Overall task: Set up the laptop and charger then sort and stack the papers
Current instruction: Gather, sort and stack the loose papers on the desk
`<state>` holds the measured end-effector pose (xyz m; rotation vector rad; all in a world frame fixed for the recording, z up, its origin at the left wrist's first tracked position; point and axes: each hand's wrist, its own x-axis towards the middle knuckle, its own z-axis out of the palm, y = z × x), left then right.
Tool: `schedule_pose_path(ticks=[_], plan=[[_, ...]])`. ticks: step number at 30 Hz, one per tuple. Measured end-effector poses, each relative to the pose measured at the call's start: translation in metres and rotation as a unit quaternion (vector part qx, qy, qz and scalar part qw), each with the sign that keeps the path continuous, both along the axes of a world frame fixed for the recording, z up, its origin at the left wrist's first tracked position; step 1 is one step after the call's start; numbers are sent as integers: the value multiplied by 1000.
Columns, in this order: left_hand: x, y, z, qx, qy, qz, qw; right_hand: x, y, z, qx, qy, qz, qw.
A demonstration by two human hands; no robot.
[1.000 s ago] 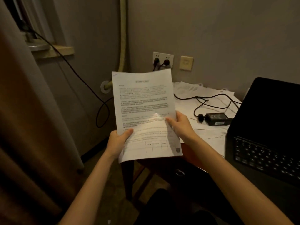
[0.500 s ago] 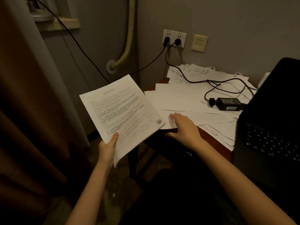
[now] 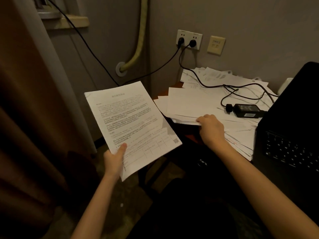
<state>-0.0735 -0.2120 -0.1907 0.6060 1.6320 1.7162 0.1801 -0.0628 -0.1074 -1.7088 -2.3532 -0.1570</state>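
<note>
While a person sits at a small dark wooden desk (image 3: 172,94) in a dim corner, the black open laptop (image 3: 291,135) fills the frame from three to four o'clock, its lid and keyboard cut off by the right edge. Spread over the desk at about two o'clock lies a loose heap of white paper sheets (image 3: 193,104), overlapping at odd angles and partly overhanging the near edge. On the heap, towards the laptop, rests the black rectangular charger brick (image 3: 247,110), its black cable (image 3: 207,84) running up to a white double wall socket (image 3: 189,39) at one o'clock, where two plugs sit.

Left of centre, at nine o'clock, the left hand (image 3: 114,161) holds up a white printed sheet of paper (image 3: 131,125) by its bottom corner, thumb on top and fingers hidden beneath. Just right of centre, the right hand (image 3: 211,128) pinches the near edge of several heap sheets, fingers curled under.

Paper of this kind is probably light, floppy and slippery against itself, so a sheet held at one corner likely droops; gripping an edge with the thumb above and fingers below looks safest. Lifting sheets from beneath the charger and cable may drag them.

Print on the sheet is too small and dim to read. How many sheets the right hand has cannot be told.
</note>
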Motion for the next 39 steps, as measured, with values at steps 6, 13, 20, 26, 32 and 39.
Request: schedule_pose_path(ticks=[6, 13, 20, 26, 32, 39], plan=[[13, 1, 5, 15, 22, -12, 1000, -6, 0, 41, 56, 61, -15, 996], [34, 14, 26, 52, 55, -60, 995, -101, -44, 69, -21, 175, 87, 981], [44, 24, 40, 53, 6, -86, 995, -146, -50, 43, -353, 204, 136, 903], [38, 29, 21, 26, 21, -80, 996, -84, 2, 42, -207, 254, 78, 942], [44, 37, 33, 35, 2, -70, 997, -10, 46, 24, -9, 49, -57, 997], [37, 42, 40, 35, 36, -85, 995, 12, 53, 14, 111, 41, -181, 976]])
